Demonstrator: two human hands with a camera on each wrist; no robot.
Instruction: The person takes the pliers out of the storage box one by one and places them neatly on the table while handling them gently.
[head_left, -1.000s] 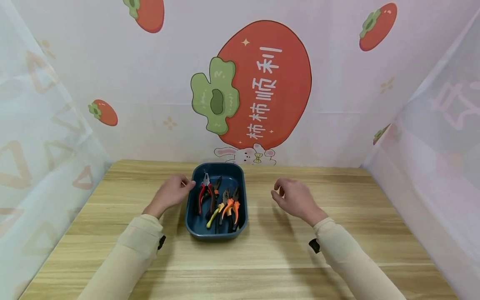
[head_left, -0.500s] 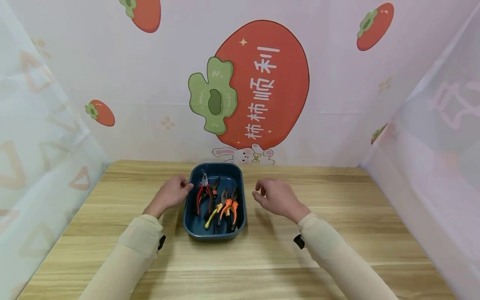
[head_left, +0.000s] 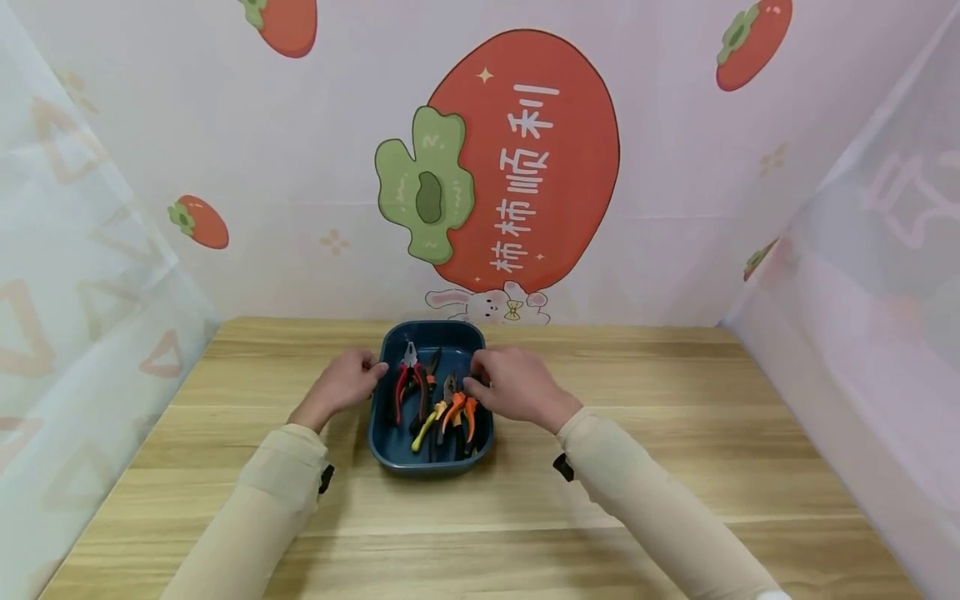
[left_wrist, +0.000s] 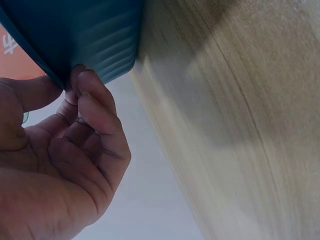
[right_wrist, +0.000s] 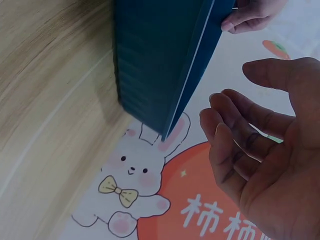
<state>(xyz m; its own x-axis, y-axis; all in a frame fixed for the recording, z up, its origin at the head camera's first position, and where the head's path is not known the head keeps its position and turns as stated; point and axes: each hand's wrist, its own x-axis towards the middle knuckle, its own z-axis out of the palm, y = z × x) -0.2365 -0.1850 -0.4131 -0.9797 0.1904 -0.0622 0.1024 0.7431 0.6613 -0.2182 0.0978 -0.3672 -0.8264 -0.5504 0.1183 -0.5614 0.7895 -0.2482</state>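
A dark blue plastic bin sits on the table, holding several pliers. Red-handled pliers lie at its left, jaws pointing to the back. Orange-handled pliers and a yellow handle lie toward the right front. My left hand pinches the bin's left rim; in the left wrist view its thumb is inside the rim and its curled fingers outside. My right hand hovers over the right rim and hides part of it. In the right wrist view, thumb and fingers stand apart, clear of the bin wall.
The bin stands near the back of the wooden table. Behind it hangs a pale cloth backdrop printed with persimmons and a rabbit. Similar cloth walls rise along both sides of the table.
My right hand has moved left, from beside the bin to over its right rim. The left hand stays at the left rim. The head view has shifted slightly.
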